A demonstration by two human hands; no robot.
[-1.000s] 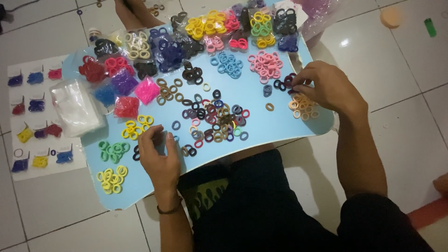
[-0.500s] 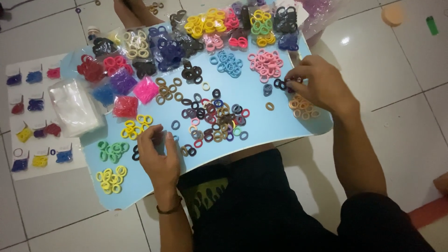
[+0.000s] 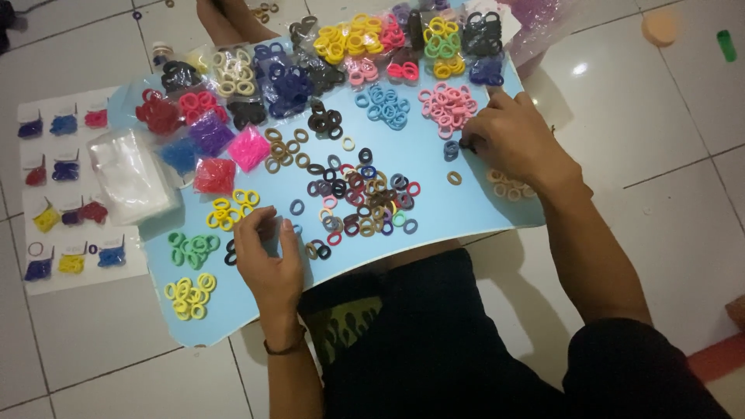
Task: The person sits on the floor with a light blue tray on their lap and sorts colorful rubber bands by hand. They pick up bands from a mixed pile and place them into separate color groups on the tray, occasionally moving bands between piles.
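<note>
On the left, a white sheet (image 3: 77,186) lies on the floor with small clusters of coloured hair ties in rows. Beside it, the light blue board (image 3: 434,194) rests over the person's lap. The left hand (image 3: 268,260) lies flat on the board's near edge, fingers (image 3: 260,225) loosely spread and holding nothing; their tips sit just beside a few dark ties (image 3: 231,252), with green ties (image 3: 190,248) and yellow ties (image 3: 190,295) further left. In the middle of the board lies a mixed heap of small ring-shaped ties (image 3: 361,202) in brown, black, pink and blue. To the right, the right hand (image 3: 508,143) is curled palm down, fingers (image 3: 473,136) drawn close together and pinching at a dark tie (image 3: 452,149) on the board; whether it is lifted I cannot tell. A pink pile (image 3: 446,105) lies just beyond those fingertips, and beige ties (image 3: 504,186) lie under the wrist.
</note>
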